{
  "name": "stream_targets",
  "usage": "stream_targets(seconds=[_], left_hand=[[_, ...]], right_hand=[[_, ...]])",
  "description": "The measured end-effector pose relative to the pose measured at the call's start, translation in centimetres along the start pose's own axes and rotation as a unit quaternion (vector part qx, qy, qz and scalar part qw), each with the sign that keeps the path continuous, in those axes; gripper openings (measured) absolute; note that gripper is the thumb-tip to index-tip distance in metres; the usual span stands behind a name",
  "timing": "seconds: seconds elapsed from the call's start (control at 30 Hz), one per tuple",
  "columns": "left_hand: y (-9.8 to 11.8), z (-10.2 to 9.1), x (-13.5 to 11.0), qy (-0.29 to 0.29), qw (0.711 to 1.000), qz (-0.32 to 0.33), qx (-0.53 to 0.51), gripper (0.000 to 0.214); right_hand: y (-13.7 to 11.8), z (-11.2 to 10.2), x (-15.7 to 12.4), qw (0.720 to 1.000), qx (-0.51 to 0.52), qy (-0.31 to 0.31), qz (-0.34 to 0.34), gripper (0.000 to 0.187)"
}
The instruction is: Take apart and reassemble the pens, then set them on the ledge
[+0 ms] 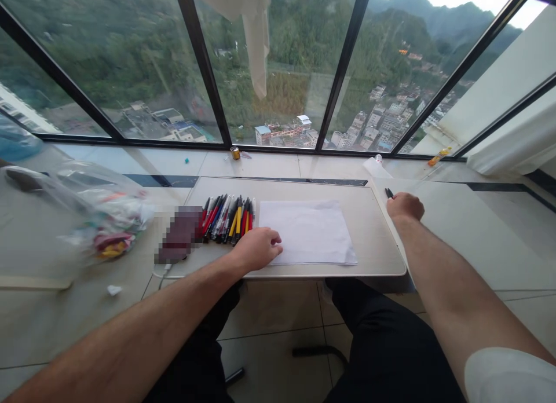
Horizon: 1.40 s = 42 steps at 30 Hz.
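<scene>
My left hand (259, 248) rests over the left edge of a stack of white paper (308, 232). Its fingers are loosely curled in, and nothing shows between them. Close beyond that hand lies a row of pens (228, 218) in black, red, blue, yellow and clear. Out to the right, past the edge of the small table (382, 246), my right hand (405, 207) is closed around a dark pen (389, 193). One black end of this pen sticks out past the fingers; the rest is hidden in the hand.
Left of the pens is a blurred-out dark red object (180, 235) with a cable. A clear plastic bag of wrappers (113, 218) sits farther left. On the window ledge stand a small gold can (235, 153), a white tissue (377, 167) and a yellow-orange item (439, 156).
</scene>
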<state>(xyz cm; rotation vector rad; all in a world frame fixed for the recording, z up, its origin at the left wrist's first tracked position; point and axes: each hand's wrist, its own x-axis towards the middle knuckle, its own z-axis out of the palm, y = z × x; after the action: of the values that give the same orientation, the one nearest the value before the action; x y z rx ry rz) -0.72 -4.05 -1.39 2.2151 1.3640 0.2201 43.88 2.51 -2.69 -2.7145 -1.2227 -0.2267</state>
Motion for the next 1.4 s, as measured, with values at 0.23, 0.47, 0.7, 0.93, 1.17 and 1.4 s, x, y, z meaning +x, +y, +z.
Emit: stream_targets(seconds=[0.23, 0.47, 0.7, 0.93, 1.17, 1.4], left_hand=[[0.4, 0.1, 0.0, -0.003, 1.000, 0.005, 0.003, 0.024], [0.9, 0.2, -0.7, -0.010, 1.000, 0.019, 0.022, 0.024], [0.4, -1.6, -1.7, -0.010, 0.999, 0.000, 0.050, 0.018], [-4.5, -5.9, -2.0, 0.138, 0.975, -0.166, 0.044, 0.020], [-6.8, -7.4, -2.0, 0.211, 0.943, -0.258, 0.006, 0.024], [-6.9, -7.4, -2.0, 0.215, 0.937, -0.275, -0.029, 0.021]], right_hand=[[-6.9, -1.9, -6.7, 0.979, 0.188, -0.008, -0.072, 0.019], [-16.9, -3.3, -16.6, 0.888, 0.346, -0.210, -0.218, 0.013], [-22.9, -2.2, -21.5, 0.849, 0.373, -0.288, -0.238, 0.013], [-25.8, -2.6, -24.0, 0.842, 0.359, -0.315, -0.250, 0.021], [-27.4, -4.0, -26.2, 0.852, 0.277, -0.331, -0.295, 0.036], [-27.7, -4.1, -26.9, 0.859, 0.256, -0.350, -0.273, 0.031]])
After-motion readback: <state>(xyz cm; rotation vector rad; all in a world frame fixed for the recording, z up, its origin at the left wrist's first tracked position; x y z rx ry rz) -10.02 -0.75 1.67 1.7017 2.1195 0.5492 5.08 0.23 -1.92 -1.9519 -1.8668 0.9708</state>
